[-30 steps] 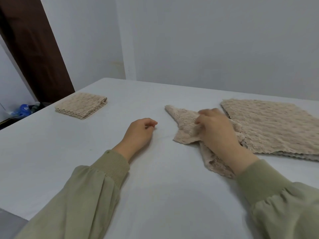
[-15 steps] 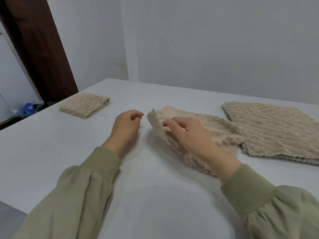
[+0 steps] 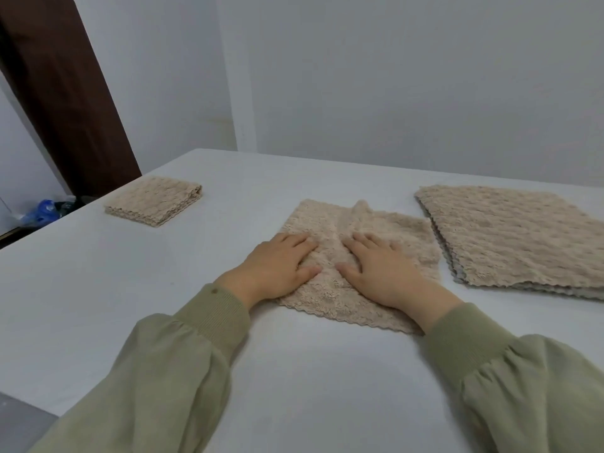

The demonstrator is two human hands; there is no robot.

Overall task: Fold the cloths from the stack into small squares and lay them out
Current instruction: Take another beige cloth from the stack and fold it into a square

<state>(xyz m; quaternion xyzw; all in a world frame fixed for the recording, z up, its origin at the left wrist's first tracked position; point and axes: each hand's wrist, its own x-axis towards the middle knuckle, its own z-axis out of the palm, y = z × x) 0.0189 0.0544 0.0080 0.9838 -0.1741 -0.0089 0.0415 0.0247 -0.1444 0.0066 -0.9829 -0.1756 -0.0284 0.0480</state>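
One beige textured cloth [image 3: 333, 220] lies spread out on the white table [image 3: 98, 289] in front of me, with a ridge of slack running up its middle. My left hand [image 3: 277, 266] presses flat on its left part, fingers straight. My right hand [image 3: 379, 266] lies flat on it just to the right, fingers spread. A stack of unfolded beige cloths [image 3: 516, 233] sits at the right, its edge touching the spread cloth. A cloth folded into a small square [image 3: 153, 201] rests at the far left of the table.
A grey wall stands behind the table. A dark brown door frame [image 3: 62, 93] rises at the left, with blue and dark items [image 3: 42, 210] on the floor beyond the table's left edge.
My right hand pulled a cloth off the stack toward the middle and let go of it. The cloth now lies spread flat, and both hands have come down onto it with straight fingers.
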